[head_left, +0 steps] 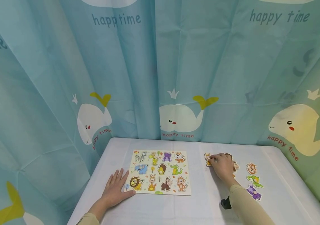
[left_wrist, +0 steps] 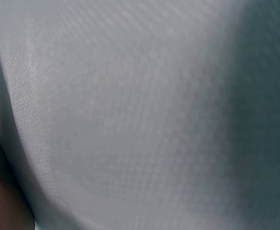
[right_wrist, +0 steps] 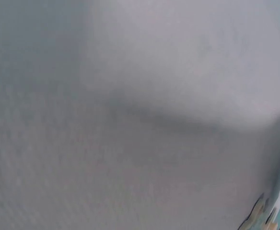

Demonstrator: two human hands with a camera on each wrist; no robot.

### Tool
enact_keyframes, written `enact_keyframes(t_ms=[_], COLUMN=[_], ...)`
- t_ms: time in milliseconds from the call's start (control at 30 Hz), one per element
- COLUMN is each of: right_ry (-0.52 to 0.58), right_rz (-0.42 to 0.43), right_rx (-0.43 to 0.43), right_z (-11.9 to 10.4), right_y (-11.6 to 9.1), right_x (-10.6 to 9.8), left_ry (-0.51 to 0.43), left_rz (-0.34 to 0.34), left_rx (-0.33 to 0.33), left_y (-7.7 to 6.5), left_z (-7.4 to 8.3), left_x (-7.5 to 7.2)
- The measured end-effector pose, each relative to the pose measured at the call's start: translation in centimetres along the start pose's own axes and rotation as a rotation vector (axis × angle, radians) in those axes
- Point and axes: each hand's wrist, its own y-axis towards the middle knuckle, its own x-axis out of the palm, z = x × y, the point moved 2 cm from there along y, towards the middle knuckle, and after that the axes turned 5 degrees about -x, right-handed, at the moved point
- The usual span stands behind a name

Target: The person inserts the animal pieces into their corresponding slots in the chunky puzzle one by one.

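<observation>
A wooden animal puzzle board (head_left: 160,194) lies flat on the white table, with pictures of several animals on it. My left hand (head_left: 115,189) rests at the board's left edge, fingers spread and thumb at the near left corner. To the right of the board, my right hand (head_left: 223,166) pinches a kangaroo puzzle piece (head_left: 206,155) with thumb and fingers. Partly hidden under that hand is a brown animal piece (head_left: 235,167). Both wrist views show mostly blurred tablecloth.
Right of my right forearm lie an orange animal piece (head_left: 251,168), a green crocodile piece (head_left: 255,181) and a purple hippo piece (head_left: 253,192) in a column. A black object (head_left: 225,203) shows beside the right sleeve. A blue whale-print curtain (head_left: 137,72) hangs behind the table (head_left: 204,212).
</observation>
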Motion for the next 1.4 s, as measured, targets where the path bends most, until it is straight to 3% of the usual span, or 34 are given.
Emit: enact_keyframes(t_ms=[333, 833, 1400], right_ry=[0.066, 0.145, 0.177], right_rz=[0.022, 0.004, -0.01], right_rx=[-0.106, -0.149, -0.23], right_z=[-1.6, -5.7, -10.7], right_y=[-0.3, -1.3, -3.9], right_x=[0.3, 2.1, 4.0], left_ry=[0.033, 0.019, 0.043], left_rz=[-0.039, -0.042, -0.051], left_rx=[-0.053, -0.041, -0.041], left_y=[0.1, 0.2, 0.1], left_z=[-0.4, -0.1, 0.2], left_x=[0.2, -0.1, -0.4])
